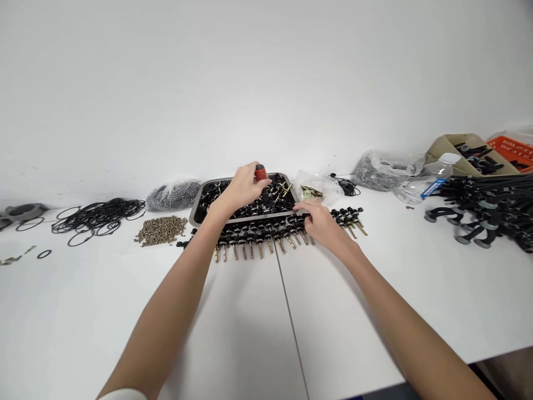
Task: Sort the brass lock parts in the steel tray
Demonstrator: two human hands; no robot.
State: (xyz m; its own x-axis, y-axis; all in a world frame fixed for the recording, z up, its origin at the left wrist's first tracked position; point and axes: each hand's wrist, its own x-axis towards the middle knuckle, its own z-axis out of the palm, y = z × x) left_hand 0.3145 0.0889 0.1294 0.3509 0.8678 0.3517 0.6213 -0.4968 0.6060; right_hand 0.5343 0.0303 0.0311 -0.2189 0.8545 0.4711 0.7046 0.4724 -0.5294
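Observation:
My left hand (pixel 241 189) is closed round a tool with a red and black handle (pixel 260 171), held over a metal tray (pixel 195 214) full of small black parts. My right hand (pixel 322 225) rests palm down at the tray's front right corner, fingers curled on the right end of a row of black and brass assembled pieces (pixel 258 236) lined up along the tray's front edge. What the right fingers pinch is hidden among those pieces.
On the white table lie a pile of brass nuts (pixel 160 229), black rubber rings (pixel 97 215), bags of small parts (pixel 172 194), a clear bag (pixel 318 186), a water bottle (pixel 422 186), black clamp-like parts (pixel 487 214), a cardboard box (pixel 466 150) and an orange crate (pixel 512 150).

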